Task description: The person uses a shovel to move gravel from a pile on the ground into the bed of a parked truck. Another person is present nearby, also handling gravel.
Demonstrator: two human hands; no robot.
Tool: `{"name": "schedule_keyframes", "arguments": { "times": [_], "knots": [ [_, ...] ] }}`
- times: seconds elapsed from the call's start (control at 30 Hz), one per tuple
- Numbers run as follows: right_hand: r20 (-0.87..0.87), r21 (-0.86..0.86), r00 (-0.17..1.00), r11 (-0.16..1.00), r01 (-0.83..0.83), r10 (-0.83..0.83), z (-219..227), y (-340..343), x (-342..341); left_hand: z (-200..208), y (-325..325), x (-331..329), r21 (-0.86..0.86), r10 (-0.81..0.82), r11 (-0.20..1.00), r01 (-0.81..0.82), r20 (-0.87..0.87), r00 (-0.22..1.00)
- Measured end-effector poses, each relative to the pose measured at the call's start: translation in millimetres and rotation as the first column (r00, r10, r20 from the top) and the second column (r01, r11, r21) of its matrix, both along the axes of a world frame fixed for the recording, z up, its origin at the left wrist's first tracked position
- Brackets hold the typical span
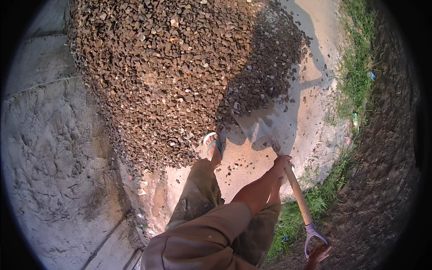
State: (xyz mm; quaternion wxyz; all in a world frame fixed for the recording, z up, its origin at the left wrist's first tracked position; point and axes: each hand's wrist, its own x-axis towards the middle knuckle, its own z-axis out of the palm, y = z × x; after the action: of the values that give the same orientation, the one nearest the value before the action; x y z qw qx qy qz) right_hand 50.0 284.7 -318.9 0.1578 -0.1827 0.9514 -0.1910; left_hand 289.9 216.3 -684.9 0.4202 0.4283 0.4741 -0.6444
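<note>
A shovel (297, 191) slants across the ground on my right, with a wooden shaft, a purple D-shaped handle and a metal blade (257, 127). The blade's front edge meets the lower right side of a big heap of crushed stone (166, 67). My left hand (283, 163) is wrapped round the shaft just above the blade socket. At the other end, my right hand (319, 254) grips the purple handle, partly cut off by the picture's lower rim.
A grey concrete surface (49, 144) borders the heap on the left. Along the right runs a grass strip (355, 58) with litter, then dark soil (382, 171). My sandalled foot (213, 143) stands at the heap's edge. Loose stones and shadow lie on the pale paving (243, 162).
</note>
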Motion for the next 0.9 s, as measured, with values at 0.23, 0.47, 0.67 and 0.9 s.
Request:
{"name": "schedule_keyframes", "arguments": {
  "times": [0.23, 0.47, 0.67, 0.9],
  "knots": [
    [0.057, -0.016, 0.989, 0.991, -0.134, 0.134, 38.8, -4.6, -7.9, 72.4, 25.9, 57.3, -0.130, 0.145, 0.980, -0.153, -0.067, 0.987],
    [0.288, -0.095, 0.887, 0.932, -0.349, 0.361, 46.8, 1.5, 40.0, 99.8, 112.2, 144.1, -0.178, 0.315, 0.937, -0.301, 0.056, 0.948],
    [0.493, -0.319, 0.499, 0.682, -0.658, 0.713, 49.3, 21.5, 175.2, 106.7, 219.5, 285.3, -0.269, 0.660, 0.740, -0.616, 0.117, 0.742],
    [0.239, -0.609, -0.353, -0.143, -0.780, 0.905, 63.3, 10.2, 284.4, 173.5, 318.7, 427.8, -0.674, 0.814, 0.453, -0.583, 0.044, 0.580]
  ]
}}
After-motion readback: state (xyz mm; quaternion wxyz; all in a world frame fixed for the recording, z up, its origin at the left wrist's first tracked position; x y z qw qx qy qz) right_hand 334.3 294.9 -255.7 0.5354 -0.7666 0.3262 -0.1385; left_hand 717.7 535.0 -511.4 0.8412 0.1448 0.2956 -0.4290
